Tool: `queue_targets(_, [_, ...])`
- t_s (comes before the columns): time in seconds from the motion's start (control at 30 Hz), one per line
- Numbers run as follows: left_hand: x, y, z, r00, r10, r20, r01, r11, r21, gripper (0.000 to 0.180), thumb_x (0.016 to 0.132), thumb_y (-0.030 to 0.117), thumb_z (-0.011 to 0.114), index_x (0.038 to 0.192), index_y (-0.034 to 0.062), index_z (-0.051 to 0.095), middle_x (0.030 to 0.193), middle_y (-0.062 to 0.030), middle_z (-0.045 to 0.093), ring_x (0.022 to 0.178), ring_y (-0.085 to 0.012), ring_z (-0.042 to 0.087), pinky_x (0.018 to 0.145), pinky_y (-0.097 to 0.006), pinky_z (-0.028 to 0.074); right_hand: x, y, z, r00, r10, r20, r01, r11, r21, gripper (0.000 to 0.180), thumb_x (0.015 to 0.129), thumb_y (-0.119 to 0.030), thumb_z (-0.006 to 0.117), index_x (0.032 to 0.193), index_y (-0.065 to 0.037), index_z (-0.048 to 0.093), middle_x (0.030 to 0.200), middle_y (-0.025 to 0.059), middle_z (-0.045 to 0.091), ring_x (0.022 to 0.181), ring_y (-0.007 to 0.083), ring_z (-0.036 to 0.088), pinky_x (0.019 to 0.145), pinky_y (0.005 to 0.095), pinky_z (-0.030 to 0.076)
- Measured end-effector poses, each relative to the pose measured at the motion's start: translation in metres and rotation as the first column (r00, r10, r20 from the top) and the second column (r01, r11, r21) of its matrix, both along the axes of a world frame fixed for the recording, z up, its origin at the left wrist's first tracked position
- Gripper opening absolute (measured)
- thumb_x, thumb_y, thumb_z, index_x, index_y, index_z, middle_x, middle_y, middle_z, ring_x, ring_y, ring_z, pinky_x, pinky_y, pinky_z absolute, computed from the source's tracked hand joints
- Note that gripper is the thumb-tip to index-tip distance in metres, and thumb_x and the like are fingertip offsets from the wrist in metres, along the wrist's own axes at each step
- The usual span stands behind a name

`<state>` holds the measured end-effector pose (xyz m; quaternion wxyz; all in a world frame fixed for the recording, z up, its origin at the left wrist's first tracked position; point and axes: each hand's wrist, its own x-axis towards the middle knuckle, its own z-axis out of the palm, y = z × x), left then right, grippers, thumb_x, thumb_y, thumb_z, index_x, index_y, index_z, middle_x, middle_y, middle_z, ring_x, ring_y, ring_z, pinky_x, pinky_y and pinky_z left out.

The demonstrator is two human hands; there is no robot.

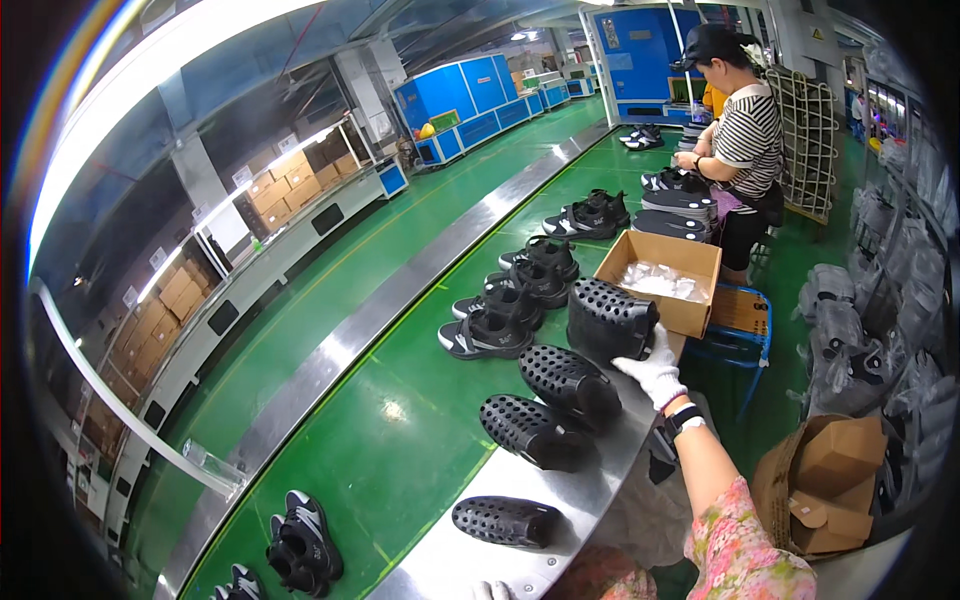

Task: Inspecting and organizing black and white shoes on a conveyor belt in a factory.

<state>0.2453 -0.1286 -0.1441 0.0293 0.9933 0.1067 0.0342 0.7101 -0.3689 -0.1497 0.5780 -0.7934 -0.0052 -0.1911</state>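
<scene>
My right hand (655,372), in a white glove, grips the heel end of a black perforated shoe tree (608,318), thumb on the near side. It may be a pair held together; the far side is hidden. Two more perforated shoe trees (562,380) lie just nearer on the metal table edge (440,545). Another single shoe tree (505,521) lies closer to me. Of my left hand (490,591) only white-gloved fingertips show at the lower edge, apart from that shoe tree. Its grip is out of sight.
Black-and-grey sneakers (488,335) stand on the green conveyor belt (385,430), with more at near left (303,545). A carton (690,315) holds small white packets. Beyond it a co-worker (740,130) stands beside stacked soles (675,215). At right are a stool (740,315) and an open carton (825,480).
</scene>
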Motion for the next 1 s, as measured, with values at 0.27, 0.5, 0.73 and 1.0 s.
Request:
queue_targets(0.27, [0.0, 0.0, -0.005, 1.0, -0.021, 0.02, 0.021, 0.999, -0.027, 0.088, 0.08, 0.041, 0.079, 0.146, -0.0045, 0.044, 0.141, -0.0324, 0.05, 0.129, -0.0518, 0.048, 0.104, -0.062, 0.042, 0.019, -0.021, 0.01, 0.998, -0.043, -0.055, 0.041, 0.999, -0.031, 0.104, 0.06, -0.024, 0.095, 0.146, -0.008, 0.039, 0.135, 0.0167, 0.061, 0.126, 0.0318, 0.059, 0.107, 0.0396, 0.047])
queue_targets(0.5, [0.002, -0.004, -0.002, 1.0, -0.004, 0.025, 0.005, 1.0, -0.02, 0.086, 0.079, 0.041, 0.079, 0.146, -0.0033, 0.045, 0.141, -0.0302, 0.051, 0.129, -0.0507, 0.049, 0.104, -0.062, 0.041, 0.034, -0.032, 0.0, 0.994, -0.105, -0.03, 0.102, 0.992, -0.079, 0.099, 0.06, -0.027, 0.095, 0.142, -0.008, 0.043, 0.135, 0.0157, 0.061, 0.125, 0.0323, 0.059, 0.107, 0.0402, 0.047])
queue_targets(0.73, [0.0, -0.006, -0.004, 1.0, 0.018, 0.004, -0.018, 0.999, -0.05, 0.085, 0.08, 0.041, 0.078, 0.145, -0.0034, 0.045, 0.143, -0.0302, 0.05, 0.129, -0.051, 0.048, 0.105, -0.062, 0.041, 0.04, -0.036, -0.001, 0.999, -0.046, 0.01, 0.047, 0.998, -0.035, 0.094, 0.062, -0.025, 0.095, 0.14, -0.006, 0.045, 0.134, 0.0159, 0.061, 0.125, 0.0313, 0.059, 0.106, 0.0393, 0.047])
queue_targets(1.0, [0.003, -0.007, 0.001, 0.998, 0.04, -0.058, -0.046, 0.992, -0.116, 0.084, 0.082, 0.04, 0.076, 0.146, -0.0037, 0.044, 0.144, -0.0303, 0.049, 0.131, -0.051, 0.047, 0.106, -0.061, 0.041, 0.03, -0.045, 0.003, 1.0, -0.009, -0.025, 0.005, 0.988, -0.153, 0.097, 0.071, -0.034, 0.089, 0.147, -0.003, 0.039, 0.14, 0.0219, 0.055, 0.131, 0.036, 0.054, 0.109, 0.0409, 0.044])
